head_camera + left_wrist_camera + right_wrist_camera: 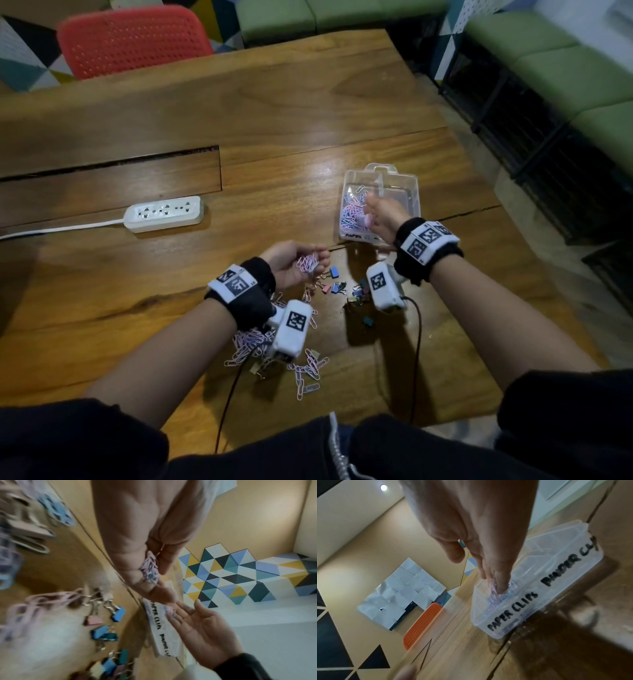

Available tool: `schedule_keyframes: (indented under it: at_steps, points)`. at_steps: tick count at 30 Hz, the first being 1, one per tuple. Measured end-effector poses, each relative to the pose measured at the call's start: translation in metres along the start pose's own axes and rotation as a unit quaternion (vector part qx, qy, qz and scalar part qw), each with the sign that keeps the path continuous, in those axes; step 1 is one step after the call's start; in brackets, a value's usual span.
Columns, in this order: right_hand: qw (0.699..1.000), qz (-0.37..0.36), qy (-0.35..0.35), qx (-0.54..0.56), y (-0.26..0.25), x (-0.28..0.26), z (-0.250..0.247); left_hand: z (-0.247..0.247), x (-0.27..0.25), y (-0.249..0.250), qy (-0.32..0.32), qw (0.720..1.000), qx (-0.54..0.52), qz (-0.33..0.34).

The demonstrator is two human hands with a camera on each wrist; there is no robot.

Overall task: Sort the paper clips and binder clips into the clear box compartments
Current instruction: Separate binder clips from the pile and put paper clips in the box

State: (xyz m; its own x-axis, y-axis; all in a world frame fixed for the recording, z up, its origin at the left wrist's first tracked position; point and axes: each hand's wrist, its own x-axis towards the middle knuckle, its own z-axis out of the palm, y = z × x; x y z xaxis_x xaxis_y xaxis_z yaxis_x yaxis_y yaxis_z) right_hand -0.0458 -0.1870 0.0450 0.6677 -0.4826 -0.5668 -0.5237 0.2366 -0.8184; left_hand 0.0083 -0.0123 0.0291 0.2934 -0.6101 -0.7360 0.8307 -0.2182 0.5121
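A clear two-compartment box stands on the wooden table right of centre, marked "PAPER CLIPS" and "BINDER CLIPS" on its front wall. My right hand reaches over its left compartment, straight fingers pointing down into the pink and blue paper clips lying there. My left hand hovers nearer me, cupped around a bunch of pink paper clips. Loose binder clips in blue, pink and teal lie between my wrists. A heap of paper clips lies under my left wrist.
A white power strip with its cord lies at the left. Behind it a slot cuts across the table. A red chair stands at the far edge, green benches at the right. Wrist-camera cables hang over the near edge.
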Motion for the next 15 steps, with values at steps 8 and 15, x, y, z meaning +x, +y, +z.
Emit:
schedule_keyframes:
  at_steps: [8, 15]
  points:
    - [0.988, -0.123, 0.089, 0.018, 0.02, -0.015, -0.01, 0.061, 0.028, 0.039, -0.042, 0.997, -0.035, 0.058]
    - [0.981, -0.12, 0.016, -0.154, 0.071, -0.055, 0.004, 0.085, 0.039, 0.049, -0.041, 0.994, 0.009, 0.097]
